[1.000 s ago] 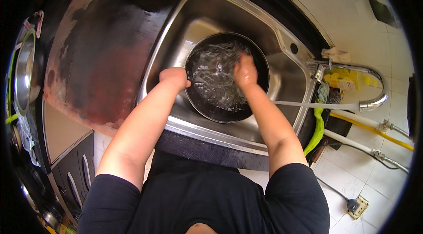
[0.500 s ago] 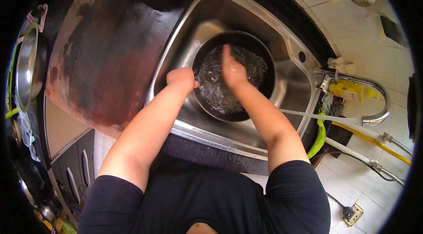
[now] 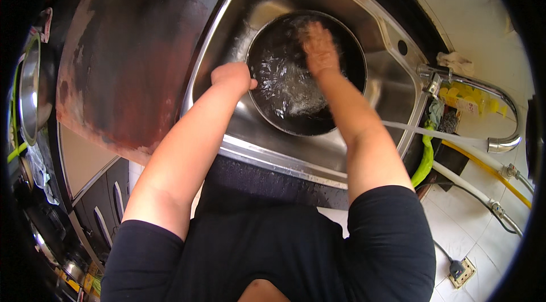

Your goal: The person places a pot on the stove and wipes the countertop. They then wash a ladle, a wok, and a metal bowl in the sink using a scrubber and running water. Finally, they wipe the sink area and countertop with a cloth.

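A round black pan [image 3: 355, 83] with water in it sits in the steel sink [image 3: 384, 100]. My left hand [image 3: 232, 77] is closed at the pan's left edge; whether it grips the rim or a handle there is hidden. Inside the pan, my right hand [image 3: 321, 52] lies toward the far side, fingers stretched out and somewhat blurred. The water [image 3: 290, 89] is churned, with bright ripples near the middle. From the tap [image 3: 503, 143] on the right, a stream of water [image 3: 421, 129] runs toward the sink and passes out of sight behind my right forearm.
Left of the sink lies a dark, reddish stained countertop [image 3: 131, 69]. A metal bowl [image 3: 30, 89] stands at the far left. Beside the tap are a yellow-and-clear package [image 3: 463, 97], a bright green cloth-like strip [image 3: 424, 160] and a yellow pipe [image 3: 489, 168]. A plug [image 3: 456, 269] sits in a wall socket.
My right hand has swept toward the far right of the pan, and the water is more stirred. My left hand stays at the pan's edge. The whole view has shifted slightly.
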Demonstrator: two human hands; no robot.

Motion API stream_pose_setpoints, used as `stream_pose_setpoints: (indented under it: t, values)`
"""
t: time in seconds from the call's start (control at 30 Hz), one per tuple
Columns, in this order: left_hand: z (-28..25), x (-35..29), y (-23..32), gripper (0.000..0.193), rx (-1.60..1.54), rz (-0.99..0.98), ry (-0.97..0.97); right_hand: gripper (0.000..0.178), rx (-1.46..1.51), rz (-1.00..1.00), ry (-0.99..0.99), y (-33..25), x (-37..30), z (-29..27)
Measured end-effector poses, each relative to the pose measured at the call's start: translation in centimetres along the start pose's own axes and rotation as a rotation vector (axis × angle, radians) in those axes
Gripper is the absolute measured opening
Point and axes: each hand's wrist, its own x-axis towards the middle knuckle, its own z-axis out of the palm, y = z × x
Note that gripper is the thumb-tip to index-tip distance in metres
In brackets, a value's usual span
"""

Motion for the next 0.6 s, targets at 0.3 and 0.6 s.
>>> stream_pose_setpoints:
  t: [0.3, 0.6]
  values:
    - [0.6, -0.3, -0.2, 0.043, -0.008, 0.081, -0.022, 0.052, 0.902, 0.182, -0.463, 0.8, -13.9, 4.6]
    - [0.5, -0.1, 0.6, 0.040, -0.042, 0.062, -0.054, 0.060, 1.819, 0.191, -0.317, -11.8, -9.0, -6.4]
